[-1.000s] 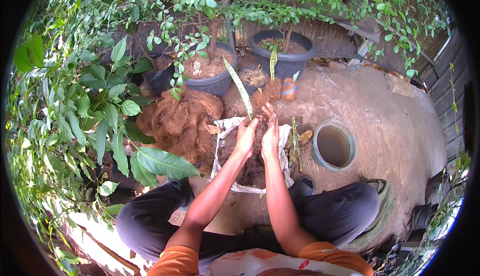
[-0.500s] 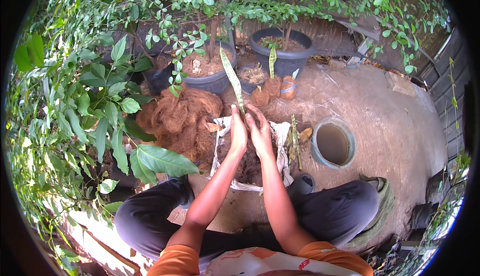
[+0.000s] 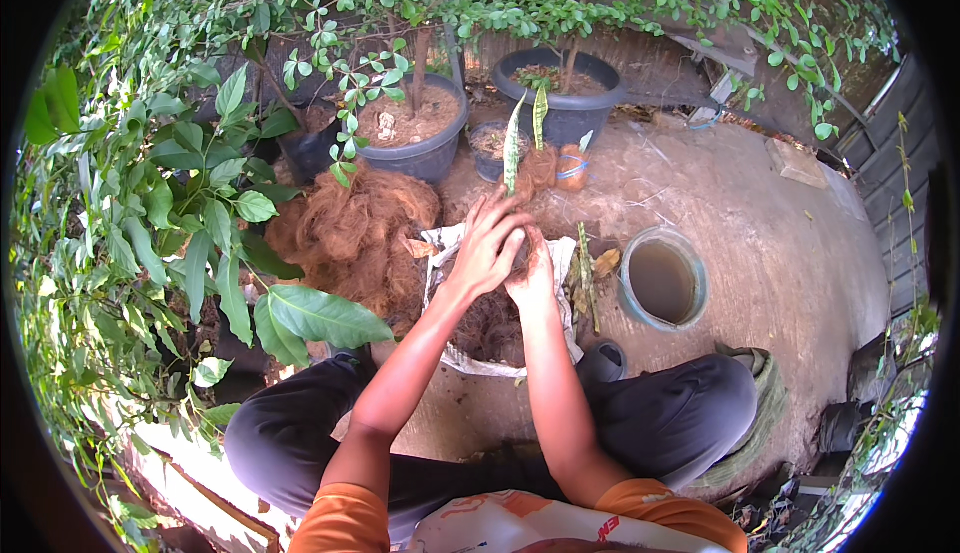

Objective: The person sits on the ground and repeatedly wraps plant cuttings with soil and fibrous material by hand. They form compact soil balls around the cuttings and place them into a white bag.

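Observation:
An upright snake plant cutting (image 3: 513, 153), green with pale edges, rises just beyond my hands. My left hand (image 3: 487, 250) curves over its base, fingers bent across the top. Cupped around the other side is my right hand (image 3: 533, 271), with a dark clump partly showing between the palms. Both hands are above a white sack (image 3: 440, 348) with its mouth folded open. Dark fibrous material (image 3: 490, 333) fills the sack. The cutting's lower end is hidden by my fingers.
Loose brown coconut fibre (image 3: 350, 243) is heaped left of the sack. A bucket of murky water (image 3: 663, 283) stands at the right, near cut leaf pieces (image 3: 587, 278). Beyond are fibre-wrapped cuttings (image 3: 540, 165) and large potted plants (image 3: 425, 153). Leafy branches (image 3: 200, 233) crowd the left.
The cutting has gone from leaning left to nearly upright and sits lower. My left hand has turned from a flat palm to fingers curled over the base; the right has cupped beneath.

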The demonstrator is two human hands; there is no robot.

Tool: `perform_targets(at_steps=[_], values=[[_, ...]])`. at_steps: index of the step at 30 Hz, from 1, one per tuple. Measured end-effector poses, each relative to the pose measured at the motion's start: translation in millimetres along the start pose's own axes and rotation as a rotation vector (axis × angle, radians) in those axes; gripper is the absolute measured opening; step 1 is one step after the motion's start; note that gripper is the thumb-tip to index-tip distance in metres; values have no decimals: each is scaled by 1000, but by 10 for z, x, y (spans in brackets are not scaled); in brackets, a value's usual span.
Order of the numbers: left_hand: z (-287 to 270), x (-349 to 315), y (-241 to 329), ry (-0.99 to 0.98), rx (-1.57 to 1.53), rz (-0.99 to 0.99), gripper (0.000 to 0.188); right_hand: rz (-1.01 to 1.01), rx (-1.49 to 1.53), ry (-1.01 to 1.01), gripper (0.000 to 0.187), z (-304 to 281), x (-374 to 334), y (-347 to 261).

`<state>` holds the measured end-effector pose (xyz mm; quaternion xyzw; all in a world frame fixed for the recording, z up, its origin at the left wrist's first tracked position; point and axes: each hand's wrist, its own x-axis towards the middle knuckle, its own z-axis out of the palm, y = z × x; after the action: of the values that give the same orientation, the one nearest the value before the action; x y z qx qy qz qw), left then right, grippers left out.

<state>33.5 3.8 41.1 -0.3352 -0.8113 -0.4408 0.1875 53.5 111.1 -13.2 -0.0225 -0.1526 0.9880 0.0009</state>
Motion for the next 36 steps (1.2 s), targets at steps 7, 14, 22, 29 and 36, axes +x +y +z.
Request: perform_targets(at_steps=[7,14,22,29,36], values=[[109,-156,-134,158,57,183,30,32,0,-116,32,-33,-102,96],[206,-261,-162,335,82,160,25,41,-110,-27,31,-113,-104,133],[249,-334,-253,315,84,144,28,42,-159,149,33,-61,-92,185],[228,-319,-280,179,90,300,32,90,-41,1,32,-184,-85,36],[357,-371,-307,308,100,363,21,83,-70,11,36,-189,-75,49]])
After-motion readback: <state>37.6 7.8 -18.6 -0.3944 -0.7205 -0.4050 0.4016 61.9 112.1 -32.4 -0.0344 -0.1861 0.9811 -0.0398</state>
